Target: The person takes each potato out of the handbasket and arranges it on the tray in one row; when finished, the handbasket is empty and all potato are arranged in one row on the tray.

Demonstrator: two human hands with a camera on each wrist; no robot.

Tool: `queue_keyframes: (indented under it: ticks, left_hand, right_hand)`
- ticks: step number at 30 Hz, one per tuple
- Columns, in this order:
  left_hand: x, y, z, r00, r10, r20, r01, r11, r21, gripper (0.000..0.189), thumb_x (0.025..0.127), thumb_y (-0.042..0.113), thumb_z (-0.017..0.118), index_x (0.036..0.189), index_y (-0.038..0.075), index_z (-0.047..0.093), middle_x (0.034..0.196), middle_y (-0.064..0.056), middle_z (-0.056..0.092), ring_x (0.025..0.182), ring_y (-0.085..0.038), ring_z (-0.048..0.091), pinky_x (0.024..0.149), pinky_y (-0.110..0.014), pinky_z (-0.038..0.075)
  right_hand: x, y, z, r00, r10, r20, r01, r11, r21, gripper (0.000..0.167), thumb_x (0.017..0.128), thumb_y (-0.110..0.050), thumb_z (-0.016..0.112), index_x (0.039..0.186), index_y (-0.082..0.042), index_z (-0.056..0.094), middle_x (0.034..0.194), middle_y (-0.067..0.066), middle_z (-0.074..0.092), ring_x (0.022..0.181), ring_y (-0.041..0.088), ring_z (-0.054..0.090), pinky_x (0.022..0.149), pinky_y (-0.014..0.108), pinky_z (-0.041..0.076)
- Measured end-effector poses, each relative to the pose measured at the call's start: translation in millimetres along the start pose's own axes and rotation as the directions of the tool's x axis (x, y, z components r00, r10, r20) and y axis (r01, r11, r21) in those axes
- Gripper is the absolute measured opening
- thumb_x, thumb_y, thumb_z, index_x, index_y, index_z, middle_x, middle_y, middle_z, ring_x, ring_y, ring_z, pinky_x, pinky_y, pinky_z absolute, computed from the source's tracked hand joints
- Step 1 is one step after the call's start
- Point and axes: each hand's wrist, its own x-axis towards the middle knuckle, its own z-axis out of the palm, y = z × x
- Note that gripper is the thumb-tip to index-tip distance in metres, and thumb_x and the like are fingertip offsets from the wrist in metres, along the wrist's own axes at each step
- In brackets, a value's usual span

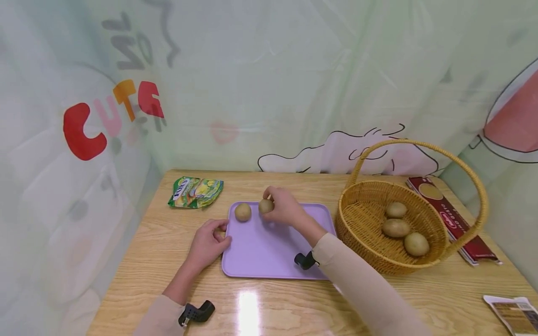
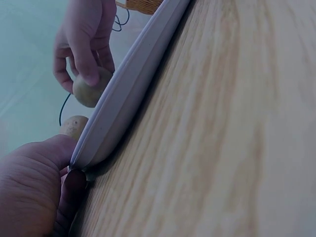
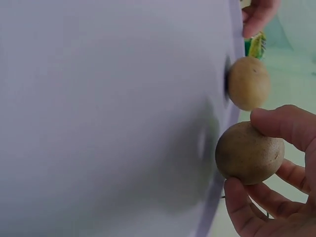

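At left, the left hand [image 1: 208,242] has its grip nearly closed, thumb and curled fingers pinching the left rim of the lilac tray [image 1: 260,254]. One potato [image 1: 243,212] rests in the tray's far-left corner. Just right of it, a held potato [image 1: 265,206] lies between thumb and fingertips of the right hand [image 1: 286,208], whose grip is parted to the potato's width. Farther right, three potatoes [image 1: 395,228] lie in a wicker basket [image 1: 352,212].
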Motion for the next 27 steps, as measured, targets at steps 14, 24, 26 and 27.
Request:
queue_keyframes:
  ticks: [14, 24, 26, 27]
  left_hand:
    - [0.4, 7.2, -1.1, 1.0, 0.006, 0.007, -0.006, 1.0, -0.023, 0.042, 0.079, 0.006, 0.076, 0.12, 0.001, 0.065, 0.095, -0.004, 0.06, 0.067, -0.013, 0.057, 0.058, -0.024, 0.05]
    - [0.1, 5.3, -1.1, 1.0, 0.0, 0.006, 0.0, 1.0, -0.014, 0.042, 0.079, 0.006, 0.077, 0.119, 0.002, 0.066, 0.095, -0.004, 0.06, 0.068, -0.012, 0.057, 0.058, -0.024, 0.05]
    - [0.0, 4.6, -0.8, 1.0, -0.001, 0.006, 0.001, 1.0, -0.018, 0.042, 0.078, 0.006, 0.077, 0.119, 0.002, 0.066, 0.095, -0.004, 0.06, 0.068, -0.012, 0.057, 0.058, -0.024, 0.05]
    - [-0.2, 4.3, -0.6, 1.0, -0.001, 0.006, 0.001, 1.0, -0.019, 0.042, 0.078, 0.006, 0.077, 0.119, 0.002, 0.066, 0.095, -0.004, 0.06, 0.068, -0.012, 0.057, 0.058, -0.024, 0.05]
  right_hand:
    - [4.0, -9, 12, 0.998, 0.056, -0.012, -0.057, 0.998, -0.036, 0.051, 0.071, -0.023, 0.086, 0.114, -0.013, 0.061, 0.104, 0.007, 0.055, 0.09, 0.022, 0.056, 0.074, 0.034, 0.05]
    - [1.4, -11, 12, 0.998, 0.055, 0.0, -0.055, 0.997, -0.052, 0.054, 0.071, -0.024, 0.086, 0.118, -0.013, 0.061, 0.113, 0.008, 0.055, 0.097, 0.023, 0.056, 0.08, 0.037, 0.05]
    - [0.5, -11, 11, 0.999, 0.053, 0.001, -0.053, 0.997, -0.051, 0.055, 0.071, -0.024, 0.086, 0.118, -0.013, 0.061, 0.113, 0.008, 0.055, 0.097, 0.023, 0.056, 0.08, 0.038, 0.05]
    - [-0.1, -11, 11, 0.999, 0.052, 0.002, -0.052, 0.997, -0.053, 0.055, 0.071, -0.024, 0.086, 0.118, -0.013, 0.061, 0.113, 0.008, 0.055, 0.097, 0.023, 0.056, 0.08, 0.038, 0.05]
